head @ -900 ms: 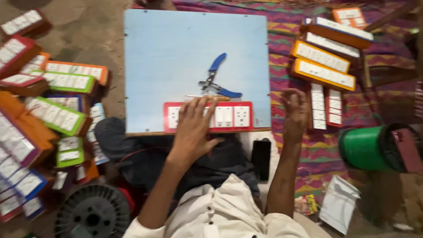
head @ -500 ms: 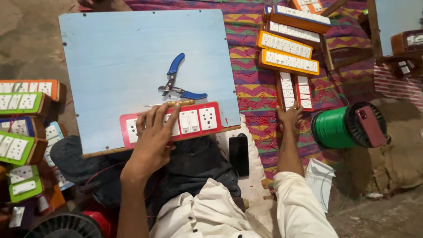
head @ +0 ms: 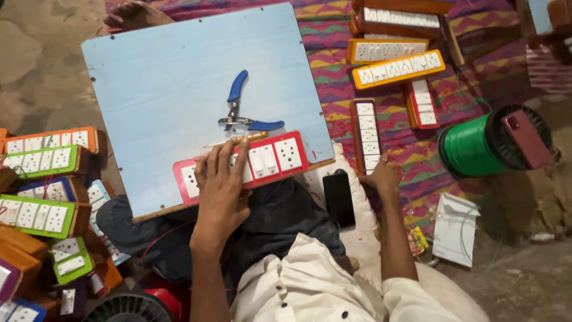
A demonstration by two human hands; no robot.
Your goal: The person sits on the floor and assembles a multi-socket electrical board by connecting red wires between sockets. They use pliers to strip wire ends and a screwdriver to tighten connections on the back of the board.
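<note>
Head view, looking down over the lap. The left hand (head: 221, 182) is lying flat, fingers spread, pressing on a red switch-and-socket panel (head: 244, 167) that is sitting along the near edge of a light blue board (head: 179, 77) resting across the person's knees. Just beyond the panel, a small brass-tipped tool (head: 244, 139) and blue-handled pliers (head: 241, 113) are lying on the board, apart from the fingers. The right hand (head: 380, 177) is reaching off the board onto the patterned mat (head: 333, 59), resting at the near end of a red-framed socket strip (head: 366, 134); whether its fingers are gripping cannot be told. A black phone (head: 338, 198) is lying between board and hand. A green wire spool (head: 476, 143) is standing well to the right.
</note>
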